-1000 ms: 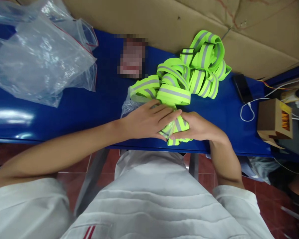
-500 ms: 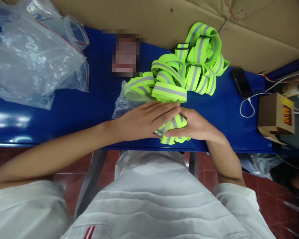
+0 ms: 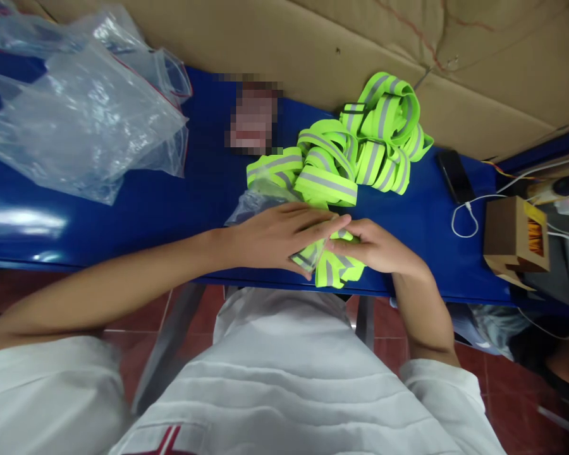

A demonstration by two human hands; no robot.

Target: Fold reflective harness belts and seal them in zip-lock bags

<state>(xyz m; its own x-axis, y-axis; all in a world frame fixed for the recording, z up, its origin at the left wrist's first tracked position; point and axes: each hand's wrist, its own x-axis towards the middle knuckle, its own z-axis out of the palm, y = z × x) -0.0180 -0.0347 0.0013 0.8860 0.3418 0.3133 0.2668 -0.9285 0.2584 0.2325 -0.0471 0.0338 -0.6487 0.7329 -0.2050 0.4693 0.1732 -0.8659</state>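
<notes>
My left hand (image 3: 279, 237) lies over a clear plastic bag (image 3: 308, 258), its thumb below and its fingers across the top. Part of a neon-yellow reflective strap (image 3: 339, 268) with a grey stripe is inside the bag, and folds stick out on the right. My right hand (image 3: 379, 246) is closed on those folds, fingertips close to my left fingers. Just beyond my hands, a heap of similar reflective straps (image 3: 325, 180) with black buckles rests on the blue table (image 3: 203, 183). Crumpled clear plastic (image 3: 253, 201) shows behind my left wrist.
Clear zip bags (image 3: 90, 114) are piled at the left. A blurred-out flat item (image 3: 253, 120) lies at the back. To the right are a black phone (image 3: 455, 177) on a white cable and a cardboard box (image 3: 514, 237). Cardboard (image 3: 289, 44) lines the table's back.
My right hand's fingers have shifted on the strap, and the folds below it look more spread out. My left hand still covers the bag. The whole view has shifted slightly.
</notes>
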